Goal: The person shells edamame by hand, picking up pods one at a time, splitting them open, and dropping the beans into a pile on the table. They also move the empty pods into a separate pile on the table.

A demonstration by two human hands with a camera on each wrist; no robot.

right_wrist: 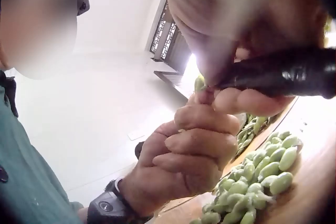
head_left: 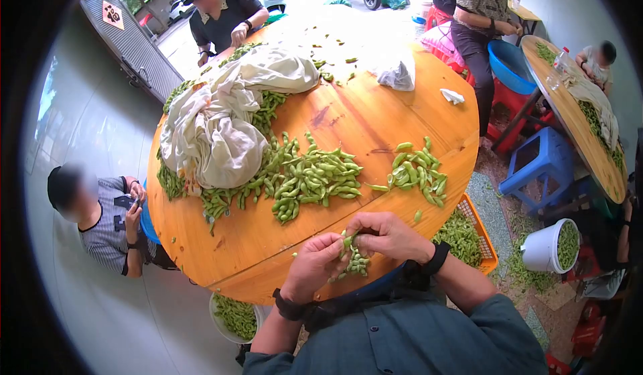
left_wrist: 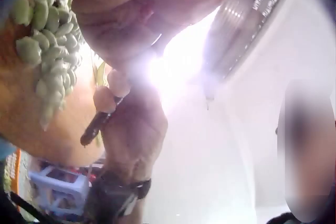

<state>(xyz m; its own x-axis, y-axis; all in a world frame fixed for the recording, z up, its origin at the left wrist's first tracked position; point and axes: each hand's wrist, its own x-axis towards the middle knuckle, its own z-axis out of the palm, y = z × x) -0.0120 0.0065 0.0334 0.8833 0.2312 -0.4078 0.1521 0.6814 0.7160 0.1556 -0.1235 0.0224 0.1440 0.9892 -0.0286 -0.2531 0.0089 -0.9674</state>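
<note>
Close over the near table edge, my left hand [head_left: 311, 264] pinches a green edamame pod [right_wrist: 199, 83] between thumb and fingertips. My right hand [head_left: 394, 237] meets it at the pod and grips a dark rod-like handle [right_wrist: 278, 74] in its curled fingers. The handle's end sticks out past those fingers in the left wrist view; its tip is hidden. Below the hands lies a small heap of shelled green beans [right_wrist: 262, 174] on the wooden table [head_left: 268, 241]. Beyond it are a large pile of pods [head_left: 315, 177] and a smaller one [head_left: 418, 170].
A pale cloth [head_left: 224, 120] covers more pods on the left. An orange crate [head_left: 492, 254] and a white bucket [head_left: 542, 247] hold green pods at the right; another tub [head_left: 251, 335] stands below left. Other people sit around, one [head_left: 107, 221] at the left. A blue stool [head_left: 539, 164] stands right.
</note>
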